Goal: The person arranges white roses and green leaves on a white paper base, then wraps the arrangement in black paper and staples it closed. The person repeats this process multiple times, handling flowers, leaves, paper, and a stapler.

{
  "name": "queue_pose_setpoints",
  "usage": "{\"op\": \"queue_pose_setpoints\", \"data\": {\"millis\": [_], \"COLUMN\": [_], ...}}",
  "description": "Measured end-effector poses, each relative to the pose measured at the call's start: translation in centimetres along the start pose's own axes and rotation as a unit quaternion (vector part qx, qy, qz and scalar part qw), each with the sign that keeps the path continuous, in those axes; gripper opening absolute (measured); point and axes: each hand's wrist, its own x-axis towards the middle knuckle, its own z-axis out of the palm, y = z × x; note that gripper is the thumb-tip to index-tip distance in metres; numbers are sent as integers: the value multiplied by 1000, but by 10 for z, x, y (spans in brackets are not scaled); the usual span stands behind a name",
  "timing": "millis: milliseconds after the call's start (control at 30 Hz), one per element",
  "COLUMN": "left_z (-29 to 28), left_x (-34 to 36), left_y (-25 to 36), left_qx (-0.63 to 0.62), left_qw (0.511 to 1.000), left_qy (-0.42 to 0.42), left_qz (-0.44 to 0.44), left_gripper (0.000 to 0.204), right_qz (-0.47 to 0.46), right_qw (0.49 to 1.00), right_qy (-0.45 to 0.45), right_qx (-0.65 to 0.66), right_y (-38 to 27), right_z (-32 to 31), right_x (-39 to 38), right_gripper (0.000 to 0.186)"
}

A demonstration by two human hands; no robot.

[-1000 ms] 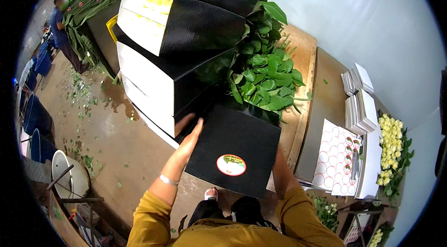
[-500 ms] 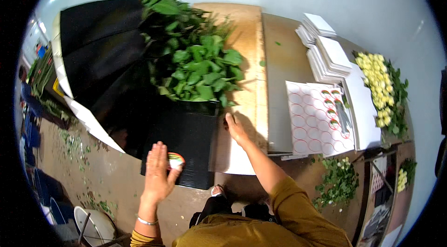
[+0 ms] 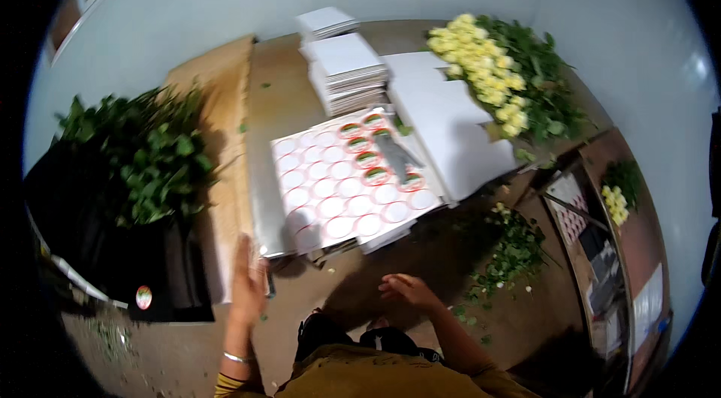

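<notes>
My left hand (image 3: 248,281) is open, fingers extended, by the front edge of the tan board (image 3: 236,143), empty. My right hand (image 3: 405,289) hangs open below the metal table (image 3: 276,75), holding nothing. Ahead lie sheets of round red-rimmed stickers (image 3: 323,184), some with printed green centres, with a long grey object (image 3: 394,154) on them that I cannot identify. At the left, a black box (image 3: 161,270) bearing one round sticker sits against other black packaging, with leafy green stems (image 3: 161,165) emerging behind.
Stacked white cards (image 3: 345,60) stand near the pale wall, beside large white sheets (image 3: 458,143) and pale yellow roses (image 3: 481,64). At right is a shelved stand (image 3: 638,248) with more roses (image 3: 616,204). Leafy cuttings (image 3: 511,255) lie on the floor (image 3: 338,285).
My view has turned right, so the black boxes now sit far left. Both hands have left the black box; my right hand has moved down toward my body.
</notes>
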Motion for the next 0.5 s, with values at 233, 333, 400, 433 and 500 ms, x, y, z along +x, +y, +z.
{"op": "queue_pose_setpoints", "data": {"millis": [233,333,400,433,500], "left_z": [162,226,251,275,325], "left_x": [16,44,74,92,126], "left_y": [127,132,154,156,146], "left_qx": [-211,-283,-353,-391,-435], "left_qw": [914,902,881,866,865], "left_qy": [-334,-323,-314,-303,-250], "left_qz": [92,47,-30,-67,-9], "left_gripper": [37,35,35,35,39], "right_qz": [-72,-102,-120,-130,-152], "right_qw": [994,991,987,982,968], "right_qy": [63,86,103,139,197], "right_qx": [42,8,1,-8,-28], "right_y": [-55,-99,-131,-152,-197], "right_z": [-82,-128,-164,-178,-204], "right_x": [-3,-12,-24,-38,-65], "right_gripper": [35,35,36,35,33]}}
